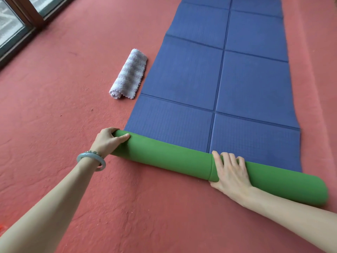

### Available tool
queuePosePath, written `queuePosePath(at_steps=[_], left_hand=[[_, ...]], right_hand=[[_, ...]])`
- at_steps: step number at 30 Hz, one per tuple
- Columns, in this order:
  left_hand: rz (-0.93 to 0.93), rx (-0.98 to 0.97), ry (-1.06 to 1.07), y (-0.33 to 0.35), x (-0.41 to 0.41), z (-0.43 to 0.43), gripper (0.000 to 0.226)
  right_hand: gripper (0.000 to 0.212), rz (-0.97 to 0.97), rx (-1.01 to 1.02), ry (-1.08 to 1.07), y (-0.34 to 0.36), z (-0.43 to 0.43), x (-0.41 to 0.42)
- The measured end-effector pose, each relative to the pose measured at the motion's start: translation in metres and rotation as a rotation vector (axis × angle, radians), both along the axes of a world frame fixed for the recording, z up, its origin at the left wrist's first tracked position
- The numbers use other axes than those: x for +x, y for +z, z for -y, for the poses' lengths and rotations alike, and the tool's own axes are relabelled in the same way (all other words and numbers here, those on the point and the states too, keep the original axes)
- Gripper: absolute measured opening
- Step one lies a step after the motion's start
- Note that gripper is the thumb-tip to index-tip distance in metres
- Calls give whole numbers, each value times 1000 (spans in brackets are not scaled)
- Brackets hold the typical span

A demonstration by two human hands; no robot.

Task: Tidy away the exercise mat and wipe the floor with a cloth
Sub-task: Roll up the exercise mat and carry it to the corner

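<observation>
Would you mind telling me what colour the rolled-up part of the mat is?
The rolled part is green, the flat part blue; head view.

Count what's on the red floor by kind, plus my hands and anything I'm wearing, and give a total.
Exercise mat: 1, partly rolled
Cloth: 1, beside the mat
Hands: 2, left hand and right hand, both on the roll
Bracelet: 1, left wrist
Total: 5

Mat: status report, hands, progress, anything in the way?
Left hand grips the mat roll's left end, right hand its middle. Partly rolled, most lying flat. Cloth beside left edge, off the mat.
</observation>
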State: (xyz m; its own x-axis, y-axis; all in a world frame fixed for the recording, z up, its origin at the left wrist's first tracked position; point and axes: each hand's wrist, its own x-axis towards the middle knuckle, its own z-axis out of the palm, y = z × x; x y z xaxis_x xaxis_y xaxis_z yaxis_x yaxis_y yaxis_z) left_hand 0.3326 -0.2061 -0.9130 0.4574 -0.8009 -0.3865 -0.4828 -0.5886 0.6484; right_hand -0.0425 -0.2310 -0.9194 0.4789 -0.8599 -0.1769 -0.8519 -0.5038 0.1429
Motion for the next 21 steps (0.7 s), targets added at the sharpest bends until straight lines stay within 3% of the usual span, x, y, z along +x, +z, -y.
queuePosePath(at_steps=[3,5,6,8,10,11,13,15,17,21], left_hand=[[81,93,-28,7,-4,9,36],[304,176,-84,12,-13,5,50],[505,141,-140,13,-20,1,57],[798,-160,-318,14,-45,-9,70],[834,-411,-589,13,-84,-17,82],[828,-444,-741,9,-104,-20,89],[826,-384,-971,-2,-144,-21,110],[834,-266,-1063,-10,-172,-13,124],[852,-261,-1086,-13,-181,1,121],[856,-454,-1162,-13,-174,23,82]], right_hand=[[106,3,59,0,4,12,0],[97,-28,147,-13,11,20,2],[93,-22,177,-16,14,23,3],[87,9,207,-16,16,25,5],[86,26,229,-44,18,27,5],[86,29,234,-52,21,27,6],[86,35,233,-63,22,26,7],[86,34,229,-68,20,25,6],[87,55,204,-67,15,26,4],[93,83,147,-7,10,22,-6]])
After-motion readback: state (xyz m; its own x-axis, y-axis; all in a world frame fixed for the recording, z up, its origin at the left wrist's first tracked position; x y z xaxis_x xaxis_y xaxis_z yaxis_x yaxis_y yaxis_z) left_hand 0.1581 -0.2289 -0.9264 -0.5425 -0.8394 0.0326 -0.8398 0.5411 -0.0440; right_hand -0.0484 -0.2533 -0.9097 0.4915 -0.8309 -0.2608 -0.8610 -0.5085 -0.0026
